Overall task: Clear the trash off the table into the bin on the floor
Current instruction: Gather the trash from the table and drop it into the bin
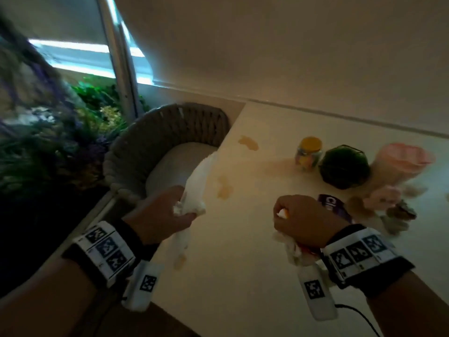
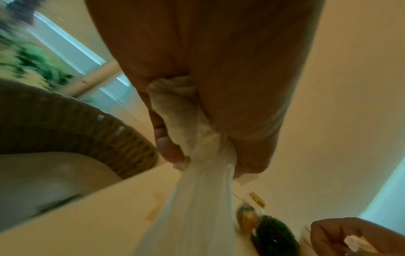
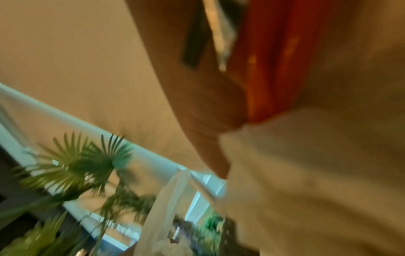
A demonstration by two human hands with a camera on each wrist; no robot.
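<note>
My left hand (image 1: pixel 167 210) grips a long white plastic bag (image 1: pixel 199 176) together with crumpled tissue over the table's left edge; in the left wrist view the bag (image 2: pixel 197 207) streams out from between my curled fingers (image 2: pixel 168 149). My right hand (image 1: pixel 303 220) is a fist around crumpled white tissue (image 1: pixel 289 246) with a red-orange wrapper (image 3: pixel 269 69) in it, held over the table (image 1: pixel 243 251). No bin shows in any view.
A woven chair (image 1: pixel 155 142) with a pale cushion stands at the table's left end. A yellow-lidded jar (image 1: pixel 308 154), a dark green ball (image 1: pixel 342 166), a pink holder (image 1: pixel 401 164), a purple packet (image 1: pixel 332 205) and brownish stains (image 1: pixel 224 188) are on the table. Plants fill the left.
</note>
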